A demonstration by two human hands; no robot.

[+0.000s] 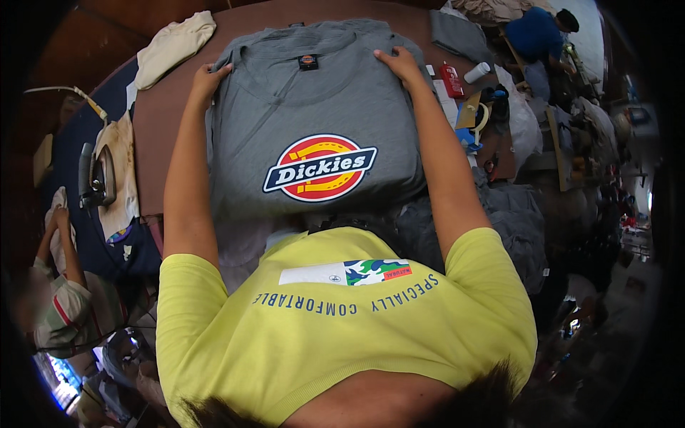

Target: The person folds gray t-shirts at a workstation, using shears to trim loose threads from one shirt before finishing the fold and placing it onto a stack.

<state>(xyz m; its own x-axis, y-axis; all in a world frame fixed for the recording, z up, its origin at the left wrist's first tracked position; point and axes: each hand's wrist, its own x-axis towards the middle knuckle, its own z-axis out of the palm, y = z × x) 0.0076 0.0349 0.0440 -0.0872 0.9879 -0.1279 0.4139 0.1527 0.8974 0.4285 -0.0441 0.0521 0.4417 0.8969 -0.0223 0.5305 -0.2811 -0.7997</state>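
A grey T-shirt (321, 107) lies front up on the table before me, its neckline at the far end. A red, yellow and dark blue printed emblem sits low on its front, and a small dark label shows inside the collar. My left hand (208, 83) is closed on the left shoulder edge, thumb on top and fingers partly hidden by the fabric. On the opposite shoulder edge my right hand (401, 64) grips in the same way, its thumb on the cloth. More grey cloth shows under and beyond the shirt, but I cannot tell how many layers.
The brown tabletop (168, 153) carries cream folded cloth (175, 48) at far left and an iron (105, 178) at left. At right lie a red bottle (451, 80), a white cylinder (477, 72) and a tape roll (482, 116). Other people work on both sides.
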